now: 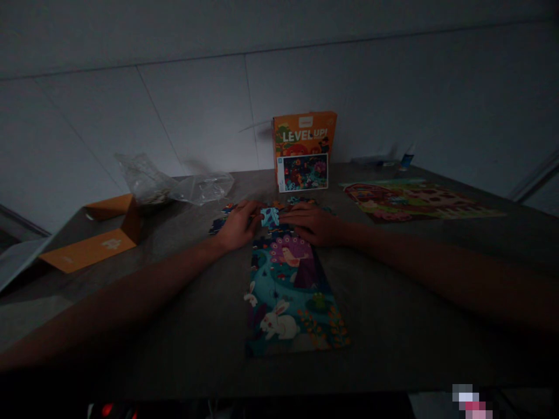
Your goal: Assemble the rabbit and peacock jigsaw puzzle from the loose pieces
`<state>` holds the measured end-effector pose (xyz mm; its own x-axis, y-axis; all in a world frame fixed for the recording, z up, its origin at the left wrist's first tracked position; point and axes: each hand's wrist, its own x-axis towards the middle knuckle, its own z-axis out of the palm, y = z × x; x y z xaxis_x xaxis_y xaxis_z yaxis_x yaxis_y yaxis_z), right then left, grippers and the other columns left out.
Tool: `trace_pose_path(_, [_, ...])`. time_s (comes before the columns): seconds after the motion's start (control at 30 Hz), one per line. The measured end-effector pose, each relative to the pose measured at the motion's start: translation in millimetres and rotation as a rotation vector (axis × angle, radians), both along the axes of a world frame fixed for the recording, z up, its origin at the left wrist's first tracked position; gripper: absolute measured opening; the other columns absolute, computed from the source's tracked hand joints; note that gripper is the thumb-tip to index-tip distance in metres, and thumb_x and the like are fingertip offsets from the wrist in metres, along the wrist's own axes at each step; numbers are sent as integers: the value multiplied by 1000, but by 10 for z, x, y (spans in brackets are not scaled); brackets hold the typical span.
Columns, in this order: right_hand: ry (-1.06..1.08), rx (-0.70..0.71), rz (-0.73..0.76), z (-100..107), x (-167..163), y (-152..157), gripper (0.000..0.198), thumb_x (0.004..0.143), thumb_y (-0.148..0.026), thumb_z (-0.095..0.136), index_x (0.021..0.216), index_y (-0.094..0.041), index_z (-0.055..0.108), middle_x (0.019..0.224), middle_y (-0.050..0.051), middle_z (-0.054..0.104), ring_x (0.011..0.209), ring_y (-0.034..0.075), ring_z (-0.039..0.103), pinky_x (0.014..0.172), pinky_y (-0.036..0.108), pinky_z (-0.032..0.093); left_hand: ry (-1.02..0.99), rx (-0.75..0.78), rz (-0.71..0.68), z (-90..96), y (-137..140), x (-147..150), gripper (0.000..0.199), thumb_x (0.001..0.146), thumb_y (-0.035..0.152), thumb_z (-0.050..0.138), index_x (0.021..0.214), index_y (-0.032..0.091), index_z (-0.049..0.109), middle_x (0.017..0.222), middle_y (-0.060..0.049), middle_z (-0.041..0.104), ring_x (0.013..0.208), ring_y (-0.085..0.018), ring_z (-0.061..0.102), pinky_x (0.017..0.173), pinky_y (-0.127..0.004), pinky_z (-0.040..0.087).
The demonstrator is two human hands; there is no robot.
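A light-blue jigsaw puzzle piece point(269, 217) lies between my two hands, above the partly joined puzzle. My left hand point(239, 227) has its fingers curled together at the left edge of that piece, seemingly pinching it. From the other side, my right hand point(318, 224) reaches in with fingers stretched out flat, the tips close to the piece's right edge. Below them the joined puzzle section point(283, 291) shows a white rabbit, a pink peacock, a frog and a teal stream. Loose dark pieces point(217, 226) are spread behind and beside my hands, partly hidden by them.
An orange "LEVEL UP!" box point(304, 125) stands at the back with a picture card point(304, 173) leaning on it. An open orange box point(94, 247) and clear plastic bags point(205, 189) are left. A farm puzzle point(414, 201) and small bottle point(407, 158) are right. The light is dim.
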<state>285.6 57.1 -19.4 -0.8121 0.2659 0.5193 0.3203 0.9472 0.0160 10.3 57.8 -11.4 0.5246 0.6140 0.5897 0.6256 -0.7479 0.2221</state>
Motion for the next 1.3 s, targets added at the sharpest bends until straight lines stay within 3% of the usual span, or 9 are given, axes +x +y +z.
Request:
trace_pose_path(0.23, [-6,0,-41,25,2,-43,45,97,-18,46,140,-14,59,128,15,70,114,27,61,99,47,49,-14,1,6,2,-11,5,23,96,23,50,113,18,64,100,-8,68,96,-22,66,90,-35,55])
trace_pose_path(0.43, [53,19,-93,45,13,-88,46,104,-29,40,148,-19,51,124,13,69,111,26,59,97,46,51,-83,72,-115,16,-105,9,20,101,28,51,113,18,63,104,-8,71,98,-20,68,91,-34,55])
trace_pose_path(0.63, [120,38,-19,61,-12,-114,36,106,-36,43,126,-20,68,105,9,73,102,22,64,91,38,53,11,95,-286,31,-172,65,19,102,27,52,115,18,63,106,-10,71,103,-23,67,92,-37,55])
trace_pose_path(0.77, [231,-61,1,75,-19,-128,27,103,-34,51,113,-19,72,101,8,75,97,20,67,89,35,53,22,101,-324,27,-163,83,24,104,27,50,124,18,59,111,-11,70,107,-22,66,94,-36,55])
trace_pose_path(0.87, [274,-157,-70,79,-4,-127,23,101,-31,54,107,-21,73,101,6,76,91,18,69,86,33,53,52,102,-350,38,-163,81,29,105,27,48,130,16,55,116,-12,69,109,-22,66,95,-35,54])
trace_pose_path(0.97, [278,-219,-73,75,9,-125,20,97,-32,61,107,-20,74,100,6,76,86,17,69,82,32,54,78,68,-330,56,-178,76,31,105,27,47,133,16,55,116,-12,69,109,-22,66,96,-35,54])
trace_pose_path(1.13, [218,-250,27,76,-6,-136,21,95,-34,64,107,-22,77,101,6,78,97,19,70,89,34,53,70,45,-315,46,-182,79,32,105,29,47,133,17,56,117,-12,69,111,-23,66,97,-35,54])
trace_pose_path(1.23, [260,-262,-112,89,-8,-132,18,93,-34,65,99,-23,78,96,4,78,91,19,70,86,32,53,42,61,-221,28,-147,80,32,104,29,47,132,16,57,116,-12,71,111,-24,65,99,-37,52])
trace_pose_path(1.3, [330,-241,-298,96,2,-109,17,92,-32,64,95,-22,79,94,5,78,88,19,69,84,31,52,-19,78,-54,25,-108,69,32,103,25,46,132,16,57,112,-10,73,111,-24,63,100,-39,50])
